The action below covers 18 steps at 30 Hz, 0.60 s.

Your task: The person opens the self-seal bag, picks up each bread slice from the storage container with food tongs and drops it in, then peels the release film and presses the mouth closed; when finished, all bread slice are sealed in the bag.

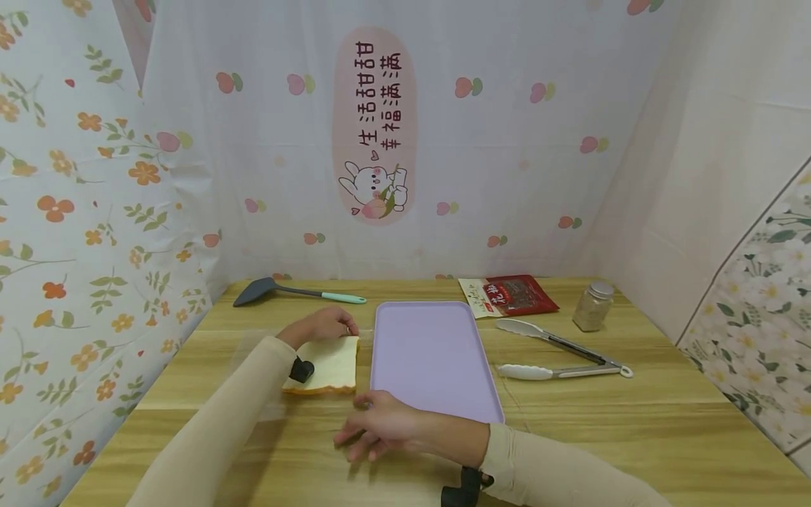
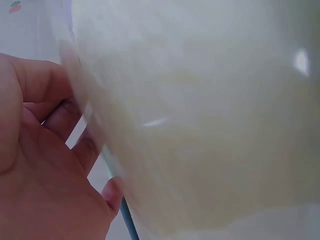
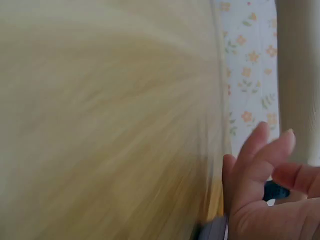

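A square slice of white bread [image 1: 332, 362] with a brown crust lies left of a lilac tray [image 1: 427, 352]. My left hand [image 1: 319, 325] is at its far edge, fingers bent. In the left wrist view, a pale, shiny, partly see-through surface [image 2: 200, 120] fills most of the frame. The bent fingers [image 2: 45, 82] of that hand meet its edge, and whether they pinch it is unclear. My right hand [image 1: 383, 422] hovers over the table by the tray's near left corner. Its fingers are loosely spread, with nothing in them.
A spatula [image 1: 298, 291] lies at the back left. To the tray's right are a red and cream spice packet [image 1: 510, 296], spread tongs [image 1: 570, 352] and a glass jar [image 1: 593, 306]. Faint see-through edges show on the wooden table [image 1: 602, 436] around the bread and tray.
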Each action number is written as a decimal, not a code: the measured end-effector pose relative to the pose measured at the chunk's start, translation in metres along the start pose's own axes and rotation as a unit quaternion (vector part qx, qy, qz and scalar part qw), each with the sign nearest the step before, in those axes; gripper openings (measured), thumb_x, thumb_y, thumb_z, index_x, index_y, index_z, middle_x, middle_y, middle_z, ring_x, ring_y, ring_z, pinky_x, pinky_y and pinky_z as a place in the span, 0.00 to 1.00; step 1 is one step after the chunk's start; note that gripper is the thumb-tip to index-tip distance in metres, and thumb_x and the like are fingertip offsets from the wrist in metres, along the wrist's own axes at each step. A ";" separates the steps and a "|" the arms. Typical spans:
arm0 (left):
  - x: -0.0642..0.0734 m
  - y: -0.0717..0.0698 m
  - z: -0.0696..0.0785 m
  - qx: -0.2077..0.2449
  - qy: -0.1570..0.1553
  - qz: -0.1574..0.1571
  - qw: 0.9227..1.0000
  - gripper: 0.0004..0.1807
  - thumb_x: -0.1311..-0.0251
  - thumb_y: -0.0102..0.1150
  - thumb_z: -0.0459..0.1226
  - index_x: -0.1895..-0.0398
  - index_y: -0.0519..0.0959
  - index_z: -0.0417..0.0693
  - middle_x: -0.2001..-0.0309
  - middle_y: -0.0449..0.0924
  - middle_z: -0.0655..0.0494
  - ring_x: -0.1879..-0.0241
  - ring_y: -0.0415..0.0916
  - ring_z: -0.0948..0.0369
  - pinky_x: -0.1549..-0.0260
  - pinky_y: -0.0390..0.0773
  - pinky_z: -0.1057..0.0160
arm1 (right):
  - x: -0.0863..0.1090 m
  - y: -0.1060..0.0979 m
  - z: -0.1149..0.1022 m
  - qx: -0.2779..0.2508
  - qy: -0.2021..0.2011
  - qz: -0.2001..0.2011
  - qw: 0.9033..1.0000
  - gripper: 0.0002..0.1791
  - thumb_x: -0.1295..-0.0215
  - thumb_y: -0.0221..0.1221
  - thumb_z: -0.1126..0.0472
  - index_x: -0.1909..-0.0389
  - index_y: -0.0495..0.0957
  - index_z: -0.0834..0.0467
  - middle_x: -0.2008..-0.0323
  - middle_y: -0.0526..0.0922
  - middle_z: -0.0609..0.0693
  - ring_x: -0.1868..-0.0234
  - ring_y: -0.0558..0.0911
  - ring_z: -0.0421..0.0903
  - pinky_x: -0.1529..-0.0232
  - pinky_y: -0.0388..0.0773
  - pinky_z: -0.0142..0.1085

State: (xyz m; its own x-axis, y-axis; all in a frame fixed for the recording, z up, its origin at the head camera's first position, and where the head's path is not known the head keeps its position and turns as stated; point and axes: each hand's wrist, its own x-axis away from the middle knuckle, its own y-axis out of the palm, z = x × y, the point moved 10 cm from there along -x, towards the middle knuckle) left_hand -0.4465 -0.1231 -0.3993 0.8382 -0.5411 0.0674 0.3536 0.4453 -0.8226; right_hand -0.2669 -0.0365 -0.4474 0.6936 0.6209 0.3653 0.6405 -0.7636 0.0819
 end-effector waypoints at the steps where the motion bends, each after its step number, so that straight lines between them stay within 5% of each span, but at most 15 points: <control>1: 0.002 -0.002 0.000 0.000 0.002 0.006 1.000 0.15 0.40 0.45 0.26 0.63 0.85 0.40 0.60 0.84 0.52 0.61 0.73 0.60 0.53 0.73 0.58 | -0.002 0.001 0.001 -0.004 0.001 0.009 1.000 0.41 0.35 0.55 0.64 0.28 0.45 0.72 0.61 0.88 0.57 0.78 0.83 0.39 0.83 0.72 0.26; 4: 0.007 -0.007 -0.002 0.007 -0.004 0.025 1.000 0.14 0.37 0.46 0.27 0.63 0.85 0.41 0.58 0.84 0.51 0.59 0.73 0.59 0.51 0.72 0.55 | -0.009 0.004 0.000 -0.008 0.003 0.021 1.000 0.41 0.35 0.56 0.64 0.27 0.46 0.71 0.62 0.88 0.58 0.78 0.83 0.40 0.84 0.72 0.26; 11: 0.017 -0.017 -0.013 0.045 -0.028 0.053 0.997 0.15 0.35 0.45 0.28 0.61 0.85 0.40 0.54 0.84 0.48 0.56 0.75 0.56 0.51 0.73 0.55 | -0.011 0.002 -0.008 0.017 -0.027 0.034 0.999 0.22 0.35 0.54 0.66 0.40 0.70 0.62 0.64 0.88 0.58 0.77 0.84 0.42 0.85 0.72 0.27; 15: 0.021 -0.026 -0.020 0.077 -0.028 0.089 0.993 0.14 0.33 0.47 0.28 0.59 0.85 0.38 0.55 0.84 0.46 0.59 0.75 0.56 0.59 0.74 0.60 | -0.005 -0.013 -0.019 0.056 -0.078 0.059 0.994 0.15 0.33 0.54 0.65 0.47 0.75 0.63 0.66 0.87 0.58 0.79 0.83 0.43 0.86 0.72 0.28; 18: 0.030 -0.034 -0.024 0.121 -0.028 0.123 0.985 0.14 0.31 0.48 0.29 0.56 0.85 0.37 0.53 0.83 0.44 0.55 0.76 0.53 0.58 0.75 0.59 | 0.004 -0.026 -0.036 0.138 -0.147 0.075 0.977 0.09 0.29 0.55 0.64 0.55 0.78 0.65 0.68 0.87 0.57 0.80 0.83 0.45 0.87 0.72 0.29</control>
State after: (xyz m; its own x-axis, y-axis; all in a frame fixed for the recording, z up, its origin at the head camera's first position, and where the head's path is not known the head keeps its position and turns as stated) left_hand -0.4431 -0.1719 -0.3834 0.9303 -0.3578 -0.0803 0.2195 0.7188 -0.6596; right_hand -0.2933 -0.0207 -0.4145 0.8251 0.5608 0.0692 0.5608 -0.7980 -0.2206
